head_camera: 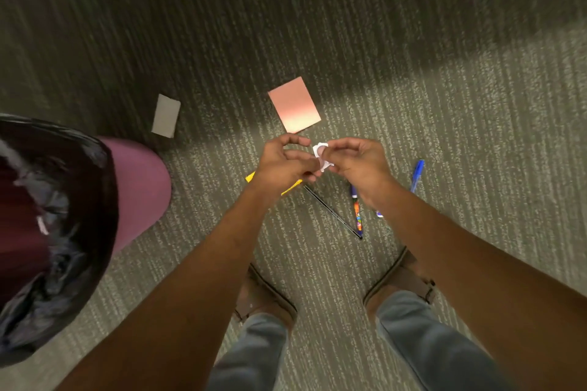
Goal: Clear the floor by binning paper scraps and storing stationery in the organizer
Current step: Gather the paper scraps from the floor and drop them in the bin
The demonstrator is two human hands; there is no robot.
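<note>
A small crumpled white paper scrap [321,158] sits between both hands above the carpet. My left hand [282,165] and my right hand [359,165] each pinch it with curled fingers. Below them on the floor lie a yellow item [290,189] half hidden by my left hand, a thin black pen [333,211], a colourful patterned pen [357,214] and a blue pen [417,176]. A pink card [294,105] and a grey card [166,116] lie farther away.
A maroon bin [139,190] lined with a black bag [79,232] stands at the left edge. My two feet in brown sandals [263,295] stand on the striped grey carpet below my arms.
</note>
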